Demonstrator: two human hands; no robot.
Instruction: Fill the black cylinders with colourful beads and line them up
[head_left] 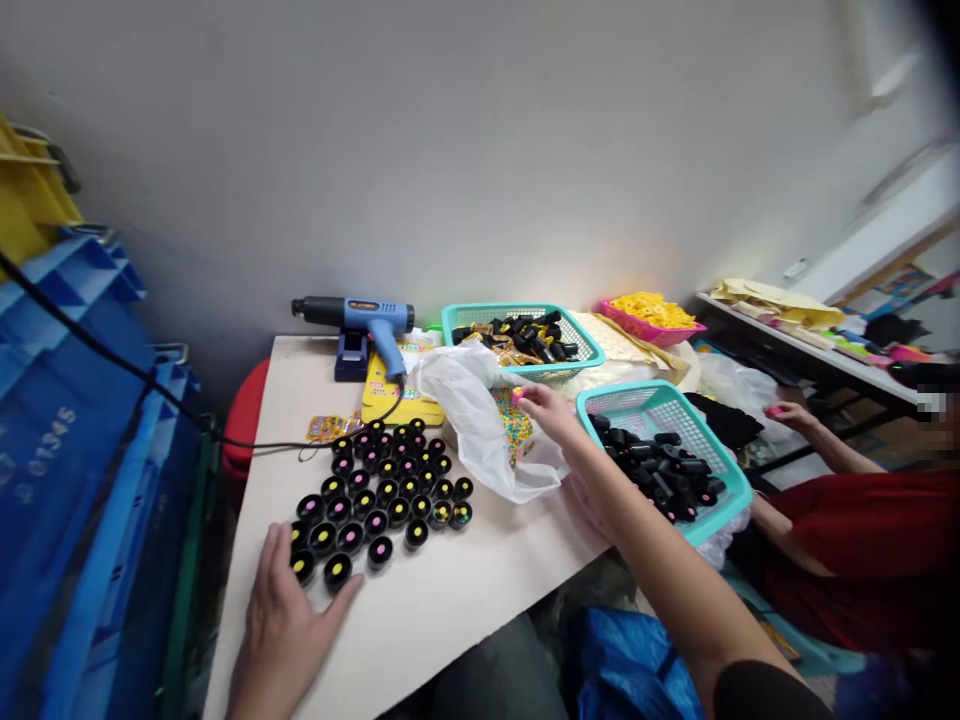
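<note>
Black round cups [364, 503] with yellow or pink centres stand upright in a dense cluster on the table. My left hand [289, 610] rests by the cluster's near left corner, fingers stretched and thumb apart, beside the nearest cups. Two cups [451, 514] on the cluster's right side have multicoloured beads in them. Between the cups and the baskets, a white plastic bag [480, 420] lies open, with small multicoloured beads [516, 425] inside. Over the bag's right side, my right hand [546, 412] pinches a small pink object [517, 396], mostly hidden by the fingers.
A blue heat gun [379, 320] stands at the back, its cable crossing the table's left side. A turquoise basket [652, 400] holds black parts; another basket [525, 368] stands behind. Blue crates [67, 450] flank the left. A co-worker in a red top [855, 550] sits at right.
</note>
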